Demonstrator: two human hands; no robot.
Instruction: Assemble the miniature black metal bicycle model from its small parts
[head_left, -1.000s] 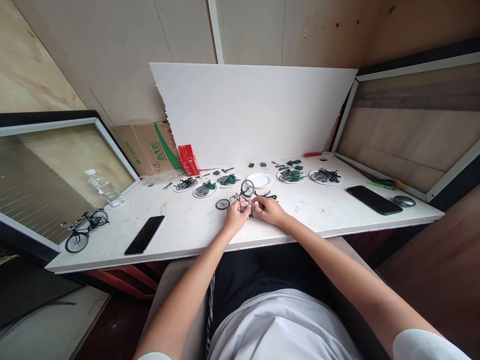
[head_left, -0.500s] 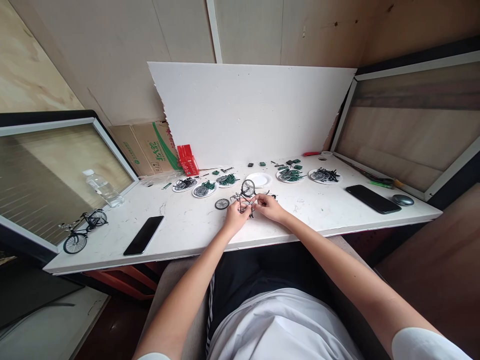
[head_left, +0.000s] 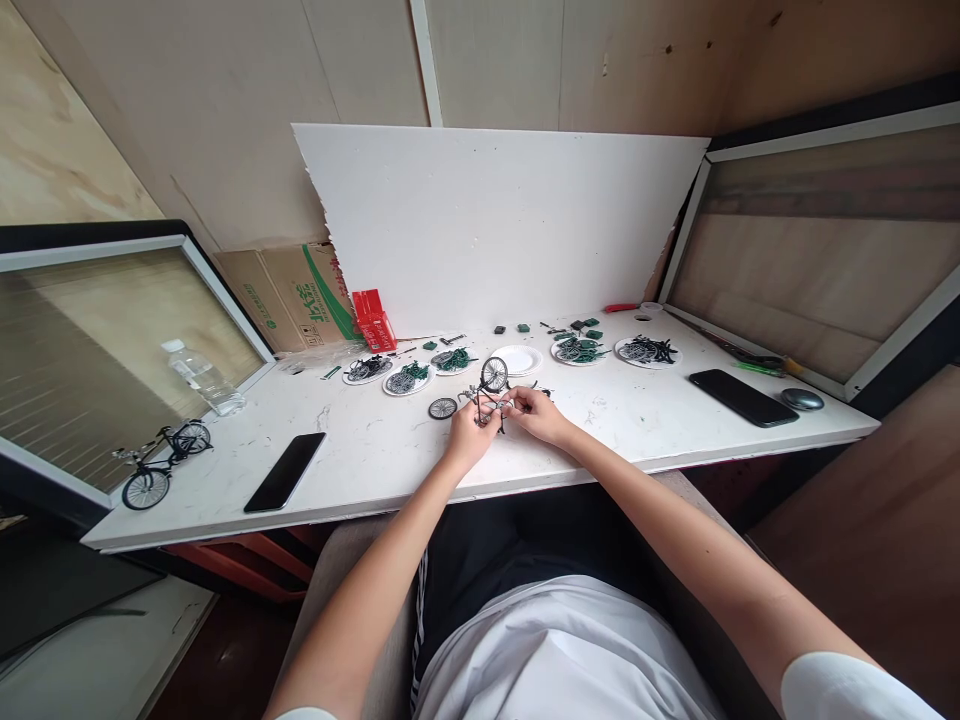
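Observation:
My left hand [head_left: 469, 430] and my right hand [head_left: 536, 415] meet over the middle of the white table [head_left: 375, 460]. Both pinch a small, partly built model bicycle [head_left: 489, 392] whose one fitted wheel stands up behind my fingers. A loose wheel [head_left: 442, 408] lies flat on the table just left of my left hand. An empty paper plate [head_left: 519, 360] sits right behind the model. Several paper plates with black and green parts [head_left: 409, 378] are lined up along the back.
A finished model bicycle [head_left: 159, 462] stands at the far left, near a water bottle [head_left: 199, 375]. One black phone [head_left: 285, 472] lies front left, another phone [head_left: 742, 397] and a mouse [head_left: 801, 399] on the right. A red box [head_left: 375, 318] and cardboard box [head_left: 296, 295] stand at the back.
The view has shifted slightly; my hands stay on the model bicycle with only small finger movement.

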